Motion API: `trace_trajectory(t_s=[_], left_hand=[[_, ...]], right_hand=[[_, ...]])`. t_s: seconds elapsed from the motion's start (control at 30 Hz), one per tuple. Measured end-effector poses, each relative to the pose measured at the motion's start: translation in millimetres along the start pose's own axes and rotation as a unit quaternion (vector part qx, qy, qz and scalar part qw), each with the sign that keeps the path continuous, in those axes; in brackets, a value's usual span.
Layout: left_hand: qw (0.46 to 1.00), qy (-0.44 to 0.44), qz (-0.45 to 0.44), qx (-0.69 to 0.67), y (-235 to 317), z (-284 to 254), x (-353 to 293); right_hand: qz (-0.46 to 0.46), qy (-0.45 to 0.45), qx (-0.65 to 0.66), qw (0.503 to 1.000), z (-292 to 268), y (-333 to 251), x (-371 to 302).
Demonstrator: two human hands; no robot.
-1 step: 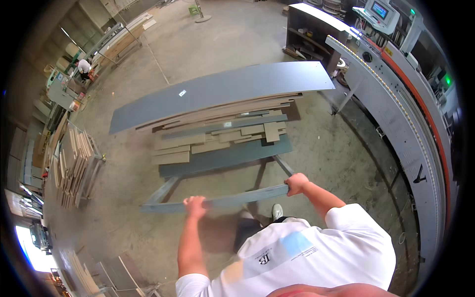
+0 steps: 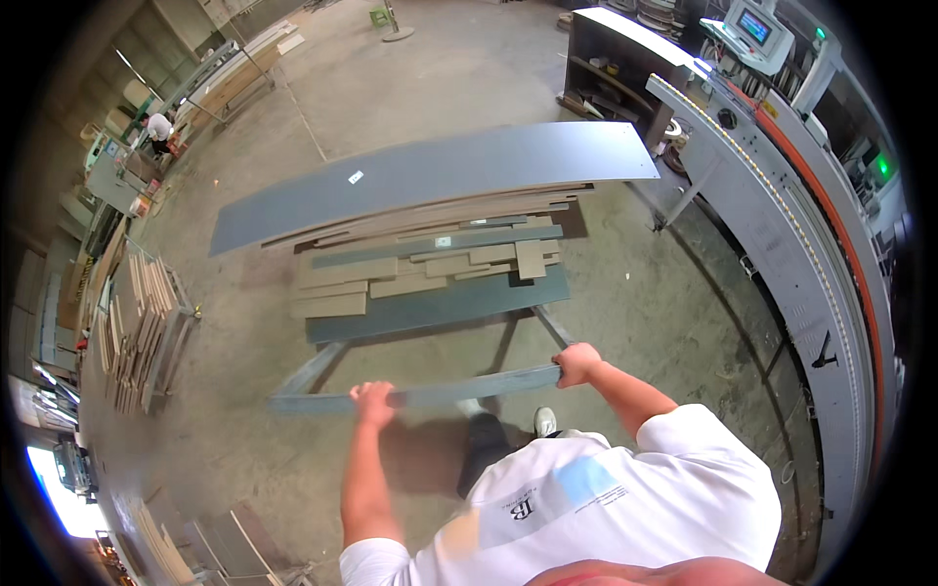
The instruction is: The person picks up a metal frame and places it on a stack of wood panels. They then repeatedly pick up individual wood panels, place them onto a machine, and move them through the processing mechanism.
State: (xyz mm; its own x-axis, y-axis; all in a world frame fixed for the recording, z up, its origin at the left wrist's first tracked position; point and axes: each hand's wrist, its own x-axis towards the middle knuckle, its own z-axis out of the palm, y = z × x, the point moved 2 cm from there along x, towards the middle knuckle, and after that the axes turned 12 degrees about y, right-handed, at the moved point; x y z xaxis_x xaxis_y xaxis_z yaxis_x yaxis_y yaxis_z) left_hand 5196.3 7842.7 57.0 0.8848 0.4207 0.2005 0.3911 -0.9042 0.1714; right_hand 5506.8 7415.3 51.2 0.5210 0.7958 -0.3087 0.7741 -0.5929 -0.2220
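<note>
With my left hand (image 2: 372,402) and my right hand (image 2: 578,365) I grip the grey metal push bar (image 2: 459,389) of a cart, fingers closed round it. The right hand is near the bar's right end; the left is some way in from the left end. Beyond the bar lies a dark grey-green panel (image 2: 440,317) bearing several narrow tan board strips (image 2: 337,305). Behind these, a long grey panel (image 2: 440,181) rests on a stack of boards (image 2: 430,221). Small white labels lie on the panel and on a strip. The cart's wheels are hidden.
A long edge-finishing machine (image 2: 782,215) with a screen (image 2: 754,26) runs along the right. At the left a rack (image 2: 171,347) holds upright boards. A dark shelf cabinet (image 2: 611,73) stands at the back right. A person (image 2: 158,127) bends by equipment far left.
My view has shifted slightly, so the cart and panels sit a little farther left. My foot beside the bar has moved forward. Both hands keep hold of the bar.
</note>
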Motion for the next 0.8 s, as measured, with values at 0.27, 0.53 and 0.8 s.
trace_trajectory(t_s=[0.27, 0.53, 0.8], left_hand=[[0.997, -0.072, -0.002, 0.035, -140, 3, 201], [0.985, -0.134, 0.086, 0.069, -158, 31, 390], [0.975, -0.137, 0.175, -0.012, -59, 86, 536]], right_hand=[[0.038, -0.012, 0.015, 0.999, -66, -53, 197], [0.05, 0.016, 0.046, 0.998, -108, -94, 380], [0.08, 0.012, 0.111, 0.99, -167, -115, 548]])
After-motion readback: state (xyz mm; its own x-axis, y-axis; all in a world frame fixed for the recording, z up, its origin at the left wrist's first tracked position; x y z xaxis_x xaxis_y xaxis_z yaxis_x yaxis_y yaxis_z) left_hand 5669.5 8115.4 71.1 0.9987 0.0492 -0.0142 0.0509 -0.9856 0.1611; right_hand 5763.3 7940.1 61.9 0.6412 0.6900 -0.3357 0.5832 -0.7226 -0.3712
